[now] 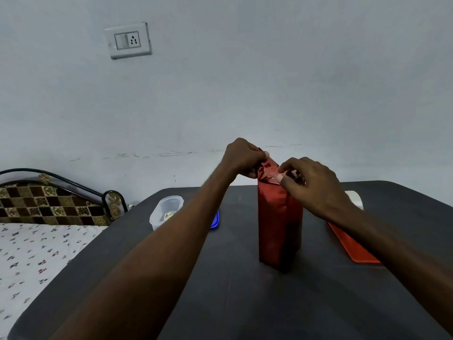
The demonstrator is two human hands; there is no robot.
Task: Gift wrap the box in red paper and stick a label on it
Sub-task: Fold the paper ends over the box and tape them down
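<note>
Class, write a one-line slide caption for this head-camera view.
Both hands, left hand and right hand, pinch the red paper atop the upright wrapped box.

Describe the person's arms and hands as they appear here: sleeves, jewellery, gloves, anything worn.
Both forearms are bare as far as the frame shows, with no sleeve in sight. The left hand and the right hand are bare too: no gloves, and no watch, bracelet or ring can be seen on the wrists or fingers. The nails look short and unpainted where visible.
</note>
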